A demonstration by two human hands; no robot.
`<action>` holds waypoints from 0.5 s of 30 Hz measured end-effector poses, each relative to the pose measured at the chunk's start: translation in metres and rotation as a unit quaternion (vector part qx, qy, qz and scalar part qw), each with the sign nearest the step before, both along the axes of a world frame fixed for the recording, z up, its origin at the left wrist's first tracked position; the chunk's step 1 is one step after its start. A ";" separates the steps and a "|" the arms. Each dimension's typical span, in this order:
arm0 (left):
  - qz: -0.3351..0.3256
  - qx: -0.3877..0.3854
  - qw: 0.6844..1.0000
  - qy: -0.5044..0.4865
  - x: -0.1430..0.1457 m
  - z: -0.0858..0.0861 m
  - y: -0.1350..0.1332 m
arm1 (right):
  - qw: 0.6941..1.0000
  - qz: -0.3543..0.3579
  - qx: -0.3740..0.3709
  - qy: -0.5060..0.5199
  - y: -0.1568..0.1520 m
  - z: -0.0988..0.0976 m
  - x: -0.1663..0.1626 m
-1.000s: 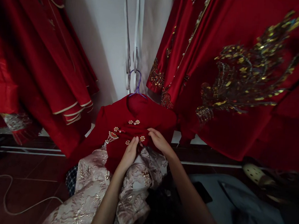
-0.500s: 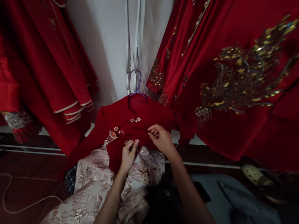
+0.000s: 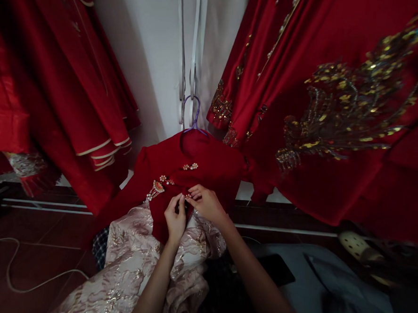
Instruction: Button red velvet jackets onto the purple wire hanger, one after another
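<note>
A dark red dress [image 3: 212, 161] with a satiny, pale pink patterned skirt [image 3: 128, 251] hangs from a purple hanger [image 3: 196, 118]. Gold and pearl flower fasteners [image 3: 190, 166] cross its chest, and a fan-shaped brooch with dangling pearls [image 3: 157, 187] is on its left side. At the front of the bodice, my left hand [image 3: 175, 218] is closed in a pinch at the lower beaded fastener [image 3: 187, 196]. My right hand [image 3: 208, 203] meets it there, its thumb and fingertips closed on the same fastener. The fingers cover most of that fastener.
Red garments [image 3: 101, 121] hang on the left, and a red garment with gold sequins [image 3: 354, 104] hangs on the right. A dark phone-like slab [image 3: 276, 269] lies on a grey-blue surface [image 3: 314, 285]. A pale clog [image 3: 357, 246] and a white cable [image 3: 45, 286] are low down.
My right hand has moved left and down from above the bodice to the lower fastener, beside my left hand. My left hand has shifted slightly left. The view has moved a little.
</note>
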State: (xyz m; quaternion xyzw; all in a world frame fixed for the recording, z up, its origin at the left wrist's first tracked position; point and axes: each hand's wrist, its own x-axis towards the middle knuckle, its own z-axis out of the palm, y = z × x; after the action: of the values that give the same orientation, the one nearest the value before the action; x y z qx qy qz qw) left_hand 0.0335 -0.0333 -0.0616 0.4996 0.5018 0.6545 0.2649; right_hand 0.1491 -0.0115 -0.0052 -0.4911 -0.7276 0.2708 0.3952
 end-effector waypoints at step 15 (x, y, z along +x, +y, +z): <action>0.103 -0.002 0.955 0.277 -0.023 0.000 -0.015 | 0.998 -0.043 -0.006 0.049 0.001 0.010 0.008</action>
State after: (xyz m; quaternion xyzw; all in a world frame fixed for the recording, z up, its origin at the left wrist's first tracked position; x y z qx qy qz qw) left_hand 0.0110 -0.0483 -0.0618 0.6067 0.6054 0.5130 0.0479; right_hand 0.1574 -0.0105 0.0052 -0.5098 -0.6842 0.2817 0.4389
